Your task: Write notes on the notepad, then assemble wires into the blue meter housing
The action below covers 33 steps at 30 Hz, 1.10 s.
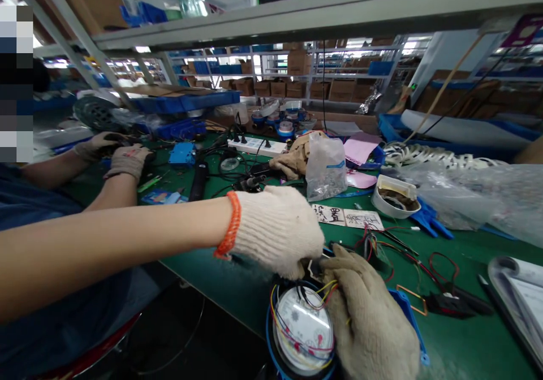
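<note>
A round water meter (303,332) with a white dial, blue rim and loose red, yellow and black wires stands at the front edge of the green bench. My left hand (278,230), in a white knit glove with an orange cuff, reaches over its far side. The fingers point down and are closed; what they pinch is hidden. In a tan glove, my right hand (369,312) curls along the meter's right side, its fingers bent towards the left fingertips. A small dark and metallic part (314,269) shows between both hands. Behind the right hand lies a blue plastic housing (409,320).
Red and black leads, tweezers (401,241) and a white bowl (395,197) lie beyond my right hand. A power strip (258,146) and plastic bag (326,168) sit farther back. A co-worker's gloved hands (125,159) work at left. A shelf beam (297,15) crosses overhead.
</note>
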Each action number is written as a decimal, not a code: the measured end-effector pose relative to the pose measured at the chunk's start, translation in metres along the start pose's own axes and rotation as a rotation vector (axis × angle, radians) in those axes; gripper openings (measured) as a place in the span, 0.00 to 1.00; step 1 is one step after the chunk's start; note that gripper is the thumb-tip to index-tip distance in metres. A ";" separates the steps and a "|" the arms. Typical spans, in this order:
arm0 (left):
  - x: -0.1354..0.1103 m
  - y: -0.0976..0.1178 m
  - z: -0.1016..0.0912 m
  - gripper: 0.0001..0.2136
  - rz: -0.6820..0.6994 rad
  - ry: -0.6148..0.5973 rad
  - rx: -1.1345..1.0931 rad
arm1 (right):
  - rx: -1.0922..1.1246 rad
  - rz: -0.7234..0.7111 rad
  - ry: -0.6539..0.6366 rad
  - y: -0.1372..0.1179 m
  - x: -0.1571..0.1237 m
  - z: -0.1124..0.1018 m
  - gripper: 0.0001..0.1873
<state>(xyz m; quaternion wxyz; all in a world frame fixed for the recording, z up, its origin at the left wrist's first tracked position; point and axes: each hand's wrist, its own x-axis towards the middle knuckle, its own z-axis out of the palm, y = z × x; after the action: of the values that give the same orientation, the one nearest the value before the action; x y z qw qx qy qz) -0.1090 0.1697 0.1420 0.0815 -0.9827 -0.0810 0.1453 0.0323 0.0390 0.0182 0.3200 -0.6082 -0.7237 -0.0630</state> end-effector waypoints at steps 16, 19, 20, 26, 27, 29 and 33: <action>-0.034 0.006 0.037 0.07 -0.211 0.244 -0.151 | -0.183 -0.014 0.009 0.004 -0.005 0.005 0.12; -0.037 0.009 0.041 0.07 -0.261 0.262 -0.177 | -0.191 0.004 0.021 0.003 -0.005 0.006 0.12; -0.038 0.010 0.041 0.07 -0.276 0.261 -0.183 | -0.197 0.009 0.024 0.002 -0.005 0.006 0.12; -0.041 0.014 0.045 0.07 -0.313 0.302 -0.182 | -0.211 0.085 0.040 -0.001 -0.006 0.005 0.15; -0.042 0.014 0.046 0.07 -0.316 0.309 -0.178 | -0.207 0.091 0.041 -0.002 -0.006 0.006 0.15; -0.042 0.015 0.046 0.07 -0.315 0.311 -0.162 | -0.193 0.091 0.043 -0.002 -0.006 0.006 0.15; -0.041 0.016 0.041 0.10 -0.257 0.285 -0.084 | -0.172 0.045 0.052 0.000 -0.006 0.007 0.14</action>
<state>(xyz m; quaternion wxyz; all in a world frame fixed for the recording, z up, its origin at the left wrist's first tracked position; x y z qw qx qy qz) -0.1579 0.1522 0.1119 0.0688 -0.9774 -0.1995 -0.0102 0.0298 0.0375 0.0098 0.2865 -0.6478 -0.6931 -0.1335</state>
